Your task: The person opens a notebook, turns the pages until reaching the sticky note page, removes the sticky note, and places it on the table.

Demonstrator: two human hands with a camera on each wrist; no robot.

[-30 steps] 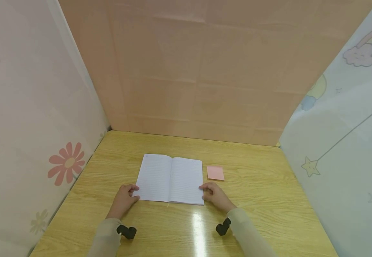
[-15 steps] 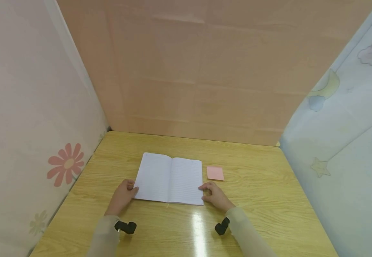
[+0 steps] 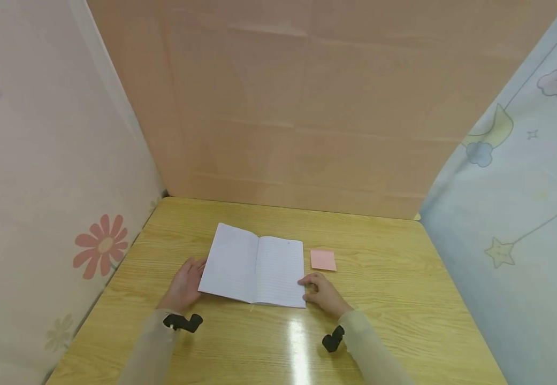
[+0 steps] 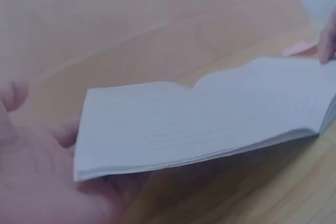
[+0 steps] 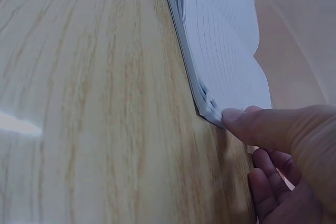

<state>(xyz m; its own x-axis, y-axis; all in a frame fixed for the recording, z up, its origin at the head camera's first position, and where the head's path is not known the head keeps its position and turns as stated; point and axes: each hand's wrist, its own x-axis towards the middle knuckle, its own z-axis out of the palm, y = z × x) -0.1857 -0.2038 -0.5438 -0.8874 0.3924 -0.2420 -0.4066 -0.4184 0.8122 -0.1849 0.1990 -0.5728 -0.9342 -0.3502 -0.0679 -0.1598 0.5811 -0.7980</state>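
Note:
An open notebook (image 3: 280, 272) with white lined pages lies on the wooden table. Its left half is tilted up, the left edge raised off the tabletop. My left hand (image 3: 185, 283) is at that edge, palm turned upward, some fingers reaching beneath the lifted half; in the left wrist view the notebook (image 4: 173, 124) hides part of those fingers. At the opposite edge my right hand (image 3: 323, 295) holds the right half down, with thumb and index finger on the page edge. The right wrist view has the thumb (image 5: 262, 127) against the notebook's corner.
A pink sticky note pad (image 3: 323, 260) lies just right of the notebook. Behind the table (image 3: 384, 321) stands a tan backdrop (image 3: 288, 107), with printed cloth panels at the left and right sides. Each wrist bears a black camera mount.
My left hand has gone from holding the left edge to palm up beneath it. The notebook's left half has risen and tilted. The right hand has stayed nearly still.

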